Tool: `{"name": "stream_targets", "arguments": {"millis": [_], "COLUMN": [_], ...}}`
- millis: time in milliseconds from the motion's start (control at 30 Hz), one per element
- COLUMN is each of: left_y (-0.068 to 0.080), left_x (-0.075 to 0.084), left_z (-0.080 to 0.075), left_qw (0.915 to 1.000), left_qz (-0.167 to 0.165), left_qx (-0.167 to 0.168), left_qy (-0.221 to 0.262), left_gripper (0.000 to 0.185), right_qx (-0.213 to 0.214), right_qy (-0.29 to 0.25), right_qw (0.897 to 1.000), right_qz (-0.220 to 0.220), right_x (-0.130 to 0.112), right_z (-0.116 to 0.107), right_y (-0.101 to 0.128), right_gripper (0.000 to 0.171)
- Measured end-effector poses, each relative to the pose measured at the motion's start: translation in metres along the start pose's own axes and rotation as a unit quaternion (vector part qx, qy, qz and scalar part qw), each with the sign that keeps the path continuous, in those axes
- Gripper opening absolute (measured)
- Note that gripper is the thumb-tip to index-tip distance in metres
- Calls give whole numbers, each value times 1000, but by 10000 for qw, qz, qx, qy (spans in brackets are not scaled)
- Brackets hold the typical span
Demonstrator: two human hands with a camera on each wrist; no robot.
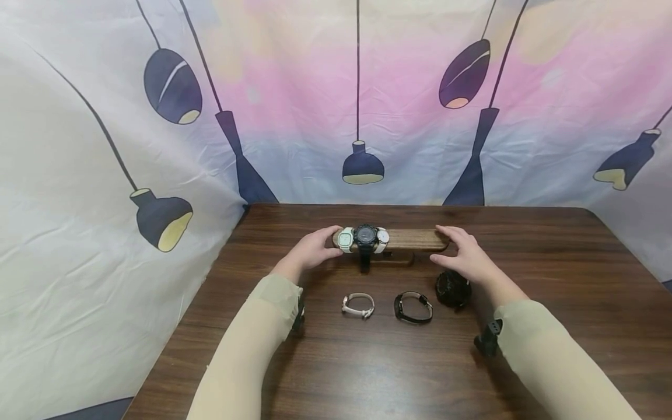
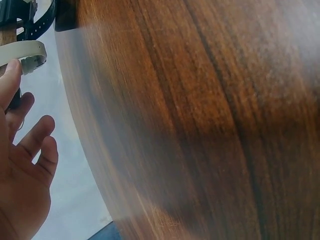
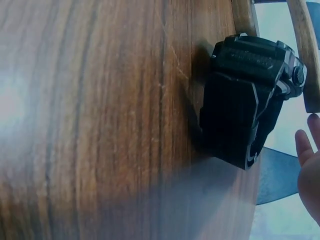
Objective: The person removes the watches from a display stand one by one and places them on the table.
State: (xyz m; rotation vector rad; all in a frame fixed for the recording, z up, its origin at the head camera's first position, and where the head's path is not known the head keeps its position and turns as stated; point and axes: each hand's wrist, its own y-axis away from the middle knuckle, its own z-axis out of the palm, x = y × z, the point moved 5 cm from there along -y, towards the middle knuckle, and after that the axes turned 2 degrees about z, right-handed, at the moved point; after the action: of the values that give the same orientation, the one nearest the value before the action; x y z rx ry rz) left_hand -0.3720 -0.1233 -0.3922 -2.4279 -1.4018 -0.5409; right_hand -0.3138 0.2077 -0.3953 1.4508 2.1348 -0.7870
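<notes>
A wooden watch stand [image 1: 415,239] holds a pale green watch [image 1: 345,240], a black watch [image 1: 366,234] and a white-strapped watch [image 1: 383,237] side by side on its left half. My left hand [image 1: 314,248] is at the stand's left end, thumb in front and fingers behind, pinching the pale green watch; its thumb tip meets the pale strap [image 2: 30,49] in the left wrist view. At the other end, my right hand [image 1: 466,256] spreads thumb and fingers around the bar's tip, holding nothing. Below it lies a bulky black watch [image 3: 245,95].
On the brown wooden table [image 1: 346,373], a small white-strapped watch [image 1: 359,305] and a thin black-strapped watch [image 1: 413,307] lie in front of the stand. A printed cloth [image 1: 310,105] with lamp drawings hangs behind the table's far edge.
</notes>
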Motion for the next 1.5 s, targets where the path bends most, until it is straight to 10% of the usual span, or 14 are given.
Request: {"name": "stream_targets", "arguments": {"millis": [1500], "left_y": [0], "left_x": [-1], "left_z": [1], "left_qw": [9999], "left_qz": [-27], "left_qx": [40], "left_qy": [152], "left_gripper": [51], "right_qx": [-87], "right_qy": [476], "right_qw": [9988], "right_qz": [89], "right_x": [-18], "right_z": [20], "right_y": [-30], "right_gripper": [69]}}
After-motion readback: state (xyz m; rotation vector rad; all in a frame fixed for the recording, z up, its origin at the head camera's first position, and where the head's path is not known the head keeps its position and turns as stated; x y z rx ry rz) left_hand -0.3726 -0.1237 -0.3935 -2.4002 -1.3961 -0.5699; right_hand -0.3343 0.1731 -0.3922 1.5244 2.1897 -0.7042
